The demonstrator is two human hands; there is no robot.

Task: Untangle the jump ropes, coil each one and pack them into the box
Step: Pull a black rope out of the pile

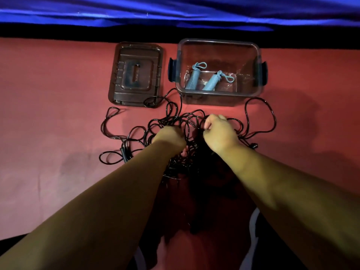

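Head view: found both hands sunk in the middle of the black jump ropes [191, 118], with no coil begun. Saw the left hand [171, 136] curled knuckles-up into the strands, fingers hidden beneath, so judged it to be gripping rather than saw it gripping. Saw the right hand [220, 131] closed tight, pinching cord near the thumb.

Judged the step in hand as loosening the knot. Called for slack, not force: holding the core still with one hand, tracing a single cord out from a free end with the other, feeding loops back through, and avoiding any hard pull likely to cinch such thin, springy cord.

Spotted two likely starting ends: a black handle [123, 152] at 8 o'clock of the left hand and a small black end piece [254, 146] at 4 o'clock of the right hand, both apart from the hands. Found the tangle spread under and around both hands, loose loops thrown out to 9 and 3 o'clock on the red surface [58, 114].

Farther off, noted the lid [136, 75] flat at 11 o'clock, one loop lying over its near corner. Noted the clear box [218, 41] at 1 o'clock, open, holding two pale blue handles [191, 77] with their cord, near the tangle and apart from the hands.
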